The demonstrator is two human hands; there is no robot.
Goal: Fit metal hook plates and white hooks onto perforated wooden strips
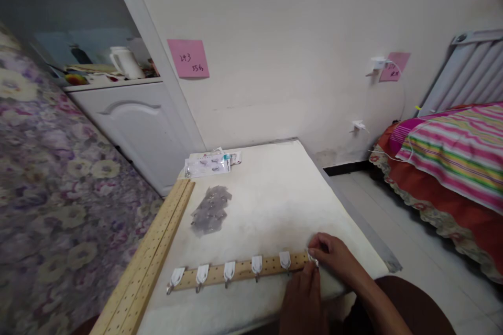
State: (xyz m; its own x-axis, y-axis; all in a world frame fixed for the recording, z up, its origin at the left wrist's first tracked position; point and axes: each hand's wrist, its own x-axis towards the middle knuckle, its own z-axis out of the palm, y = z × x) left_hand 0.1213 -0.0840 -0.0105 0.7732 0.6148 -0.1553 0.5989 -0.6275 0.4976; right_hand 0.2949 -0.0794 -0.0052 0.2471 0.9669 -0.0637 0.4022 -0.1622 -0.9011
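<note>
A narrow wooden strip [271,263] dotted with small holes lies across the near part of the table. Several white adhesive hooks [229,271] with metal tips are spaced along it. At its right end, my right hand [334,255] pinches another white hook [313,257] between thumb and fingertips. My left hand [303,293] comes from below, fingers pressed together against the strip's front edge beside that hook; its thumb is hidden. Behind the strip lies a pile of clear grey plastic pieces [211,212].
Long perforated wooden boards [157,251] run along the table's left edge. Packaged items [208,164] lie at the back of the white table [275,183]. A floral curtain [51,183] hangs left; a bed with a striped cover [459,152] stands right.
</note>
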